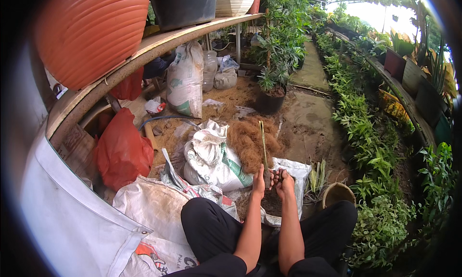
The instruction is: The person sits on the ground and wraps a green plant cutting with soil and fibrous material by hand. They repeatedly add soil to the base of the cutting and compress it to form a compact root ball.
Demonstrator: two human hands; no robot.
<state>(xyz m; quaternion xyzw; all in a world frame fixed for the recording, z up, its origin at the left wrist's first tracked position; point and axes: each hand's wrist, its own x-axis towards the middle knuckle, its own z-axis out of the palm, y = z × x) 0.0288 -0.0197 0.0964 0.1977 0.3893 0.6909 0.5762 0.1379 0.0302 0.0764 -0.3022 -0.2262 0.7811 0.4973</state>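
Observation:
My left hand (258,182) holds the base of an upright plant cutting (264,143), a long narrow green-yellow leaf or stem with dark soil packed around its lower end. Close beside it on the right, my right hand (285,183) is curled around a clump of dark soil. Both hands are over an opened white woven sack (301,168) that holds dark soil (271,203). Behind the cutting lies a heap of brown coconut fibre (245,138). Several striped leaf cuttings (317,176) lie on the ground right of the sack.
A full white sack (207,158) and a red plastic bag (124,154) stand at left, below a shelf (162,35) with large pots. A potted plant (270,102) stands ahead. Near my right knee is an empty-looking pot (338,194), beside rows of green plants (375,161).

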